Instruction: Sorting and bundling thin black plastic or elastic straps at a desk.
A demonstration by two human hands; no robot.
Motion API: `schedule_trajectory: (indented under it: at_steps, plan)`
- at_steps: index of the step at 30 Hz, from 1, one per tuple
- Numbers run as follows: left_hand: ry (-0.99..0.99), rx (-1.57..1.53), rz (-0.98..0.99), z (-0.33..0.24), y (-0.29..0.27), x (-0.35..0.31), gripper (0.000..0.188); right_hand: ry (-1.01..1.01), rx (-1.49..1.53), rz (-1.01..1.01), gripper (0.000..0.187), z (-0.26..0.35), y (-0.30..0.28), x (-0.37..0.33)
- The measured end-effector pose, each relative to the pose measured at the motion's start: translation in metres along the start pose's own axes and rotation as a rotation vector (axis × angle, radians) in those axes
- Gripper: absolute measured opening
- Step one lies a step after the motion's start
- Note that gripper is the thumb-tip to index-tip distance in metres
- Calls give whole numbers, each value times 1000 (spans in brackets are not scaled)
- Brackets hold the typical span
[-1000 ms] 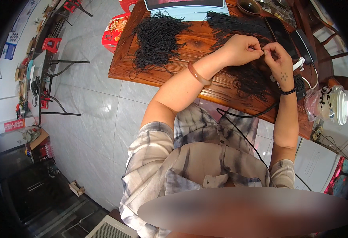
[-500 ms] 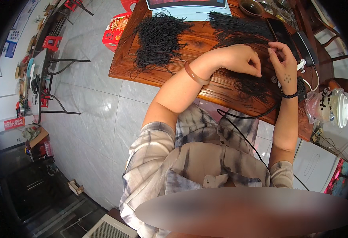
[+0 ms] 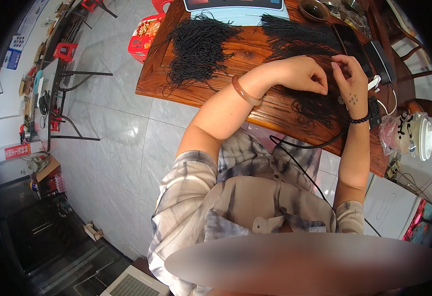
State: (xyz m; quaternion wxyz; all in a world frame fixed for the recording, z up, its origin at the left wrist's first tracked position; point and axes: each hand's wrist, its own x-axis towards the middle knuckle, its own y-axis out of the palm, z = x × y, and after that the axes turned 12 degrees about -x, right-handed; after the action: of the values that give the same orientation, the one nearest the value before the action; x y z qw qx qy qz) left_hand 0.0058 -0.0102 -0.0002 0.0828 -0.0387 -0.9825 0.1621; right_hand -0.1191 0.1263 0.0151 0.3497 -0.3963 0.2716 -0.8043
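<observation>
Over the right part of the wooden table, my left hand [image 3: 302,74] is bent inward with its fingers curled and thumb tip against them. Close by on its right, my right hand [image 3: 352,81] is raised, thumb and forefinger drawn toward each other in a pinch. Whatever thin thing either hand holds is too small to make out. Beneath them lies a small loose heap of black cords [image 3: 314,109]. Beyond my hands is a bundle of straight black cords [image 3: 294,38]. A larger tangled pile of black cords [image 3: 196,52] rests on the left.
The wooden table [image 3: 152,79] carries a light blue tablet stand [image 3: 255,18], a brown bowl [image 3: 314,10], a dark phone [image 3: 349,42] and a white plug [image 3: 373,83]. A bagged cup [image 3: 413,135] is at the right edge. A black cable [image 3: 307,146] runs across my lap.
My hands have come very slightly closer together, still in nearly the same pose. The cord piles look unchanged.
</observation>
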Motion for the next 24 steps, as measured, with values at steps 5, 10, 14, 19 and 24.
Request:
schedule_trajectory:
  at_steps: [5,10,14,19,24]
  plan:
    - [37,-68,-72,3,-3,1,18,11,-210,43,15,-8,-7,0]
    - [28,23,-585,-4,-13,1,14,-33,-253,-57,13,-27,-7,4]
    - [159,-358,-838,8,-31,2,11,25,-308,-122,14,-37,-9,6]
    - [146,-449,-891,17,-36,3,12,60,-379,2,13,-33,-10,2]
    - [-5,-243,-666,5,-31,-1,13,13,-557,79,12,-37,-12,0]
